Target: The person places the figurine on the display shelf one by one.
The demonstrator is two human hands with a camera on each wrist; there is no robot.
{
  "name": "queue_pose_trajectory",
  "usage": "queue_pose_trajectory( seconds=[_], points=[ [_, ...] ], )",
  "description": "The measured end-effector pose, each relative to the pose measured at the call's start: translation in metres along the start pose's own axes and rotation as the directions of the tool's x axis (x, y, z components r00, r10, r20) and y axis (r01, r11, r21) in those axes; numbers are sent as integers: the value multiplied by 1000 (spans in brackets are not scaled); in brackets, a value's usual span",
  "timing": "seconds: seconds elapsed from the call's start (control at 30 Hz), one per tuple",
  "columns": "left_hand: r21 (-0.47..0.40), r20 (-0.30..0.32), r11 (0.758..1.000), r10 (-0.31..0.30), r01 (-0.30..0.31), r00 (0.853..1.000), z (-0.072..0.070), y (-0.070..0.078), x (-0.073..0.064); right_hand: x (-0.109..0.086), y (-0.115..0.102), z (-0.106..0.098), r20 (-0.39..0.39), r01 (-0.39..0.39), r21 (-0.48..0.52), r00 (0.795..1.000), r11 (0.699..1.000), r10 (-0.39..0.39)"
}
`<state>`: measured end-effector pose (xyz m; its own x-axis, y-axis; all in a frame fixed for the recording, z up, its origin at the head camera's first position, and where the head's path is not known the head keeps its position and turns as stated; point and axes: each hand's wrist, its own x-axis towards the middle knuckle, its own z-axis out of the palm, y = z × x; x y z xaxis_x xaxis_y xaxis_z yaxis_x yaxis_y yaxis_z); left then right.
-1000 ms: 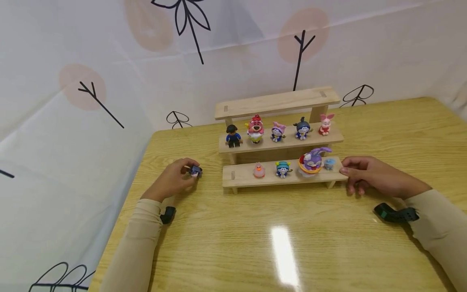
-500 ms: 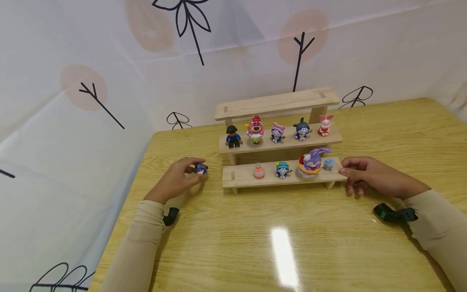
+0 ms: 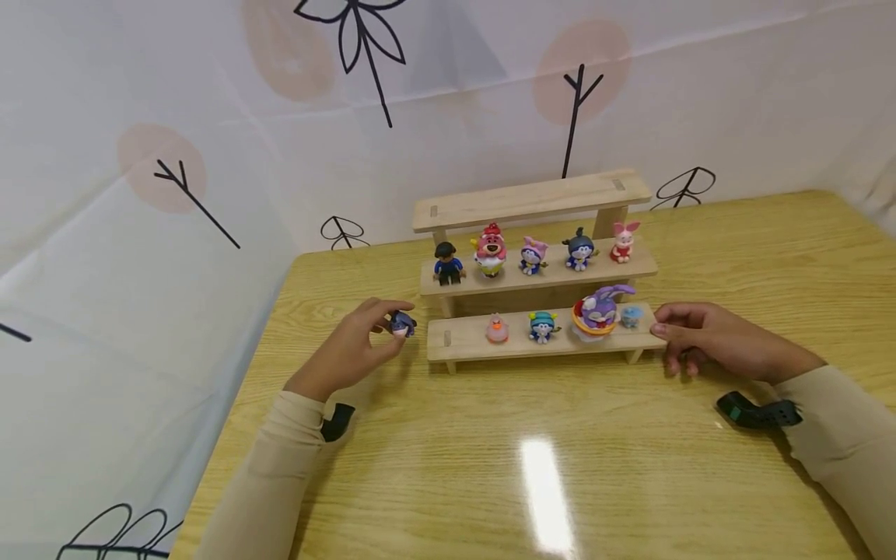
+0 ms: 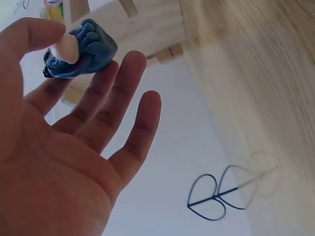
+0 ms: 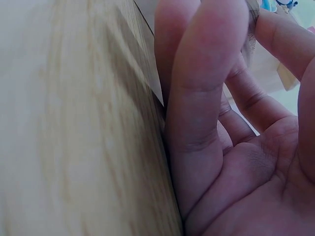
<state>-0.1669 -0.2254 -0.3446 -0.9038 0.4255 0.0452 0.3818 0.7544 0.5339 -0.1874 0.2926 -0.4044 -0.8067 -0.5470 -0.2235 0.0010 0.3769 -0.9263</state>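
Note:
In the head view my left hand (image 3: 353, 346) pinches a small dark-blue toy figurine (image 3: 402, 323) between thumb and fingertips, just left of the wooden stepped display stand (image 3: 521, 204). The left wrist view shows the toy's blue body (image 4: 96, 49) and a pale rounded part, with the other fingers spread. My right hand (image 3: 721, 340) grips the right end of the stand's bottom shelf (image 3: 465, 348), thumb at its edge. On that shelf stand a pink duck figurine (image 3: 497, 328), a teal-hatted figurine (image 3: 542, 327), a purple rabbit figurine (image 3: 598, 313) and a small light-blue one (image 3: 631, 316).
The middle tier holds a figure in a dark cap (image 3: 449, 264), a red bear (image 3: 491, 250), a pink-hatted figure (image 3: 533, 255), a dark-haired figure (image 3: 579, 250) and a pink piglet (image 3: 623, 243). A printed cloth (image 3: 455, 132) hangs behind the table (image 3: 434, 467).
My left hand has moved right with the blue figurine, closer to the stand's left end. The right hand stays at the shelf end.

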Motion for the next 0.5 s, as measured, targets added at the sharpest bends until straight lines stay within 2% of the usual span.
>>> queue_pose_trajectory(
  seconds=[0.27, 0.5],
  points=[
    [32, -9, 994, 108, -108, 994, 10, 19, 1, -2, 0, 1, 3, -6, -3, 1000, 1000, 6],
    [70, -1, 982, 178, -177, 984, 21, 31, 10, -1, -1, 1, 1, -2, 1, 1000, 1000, 2]
  ],
)
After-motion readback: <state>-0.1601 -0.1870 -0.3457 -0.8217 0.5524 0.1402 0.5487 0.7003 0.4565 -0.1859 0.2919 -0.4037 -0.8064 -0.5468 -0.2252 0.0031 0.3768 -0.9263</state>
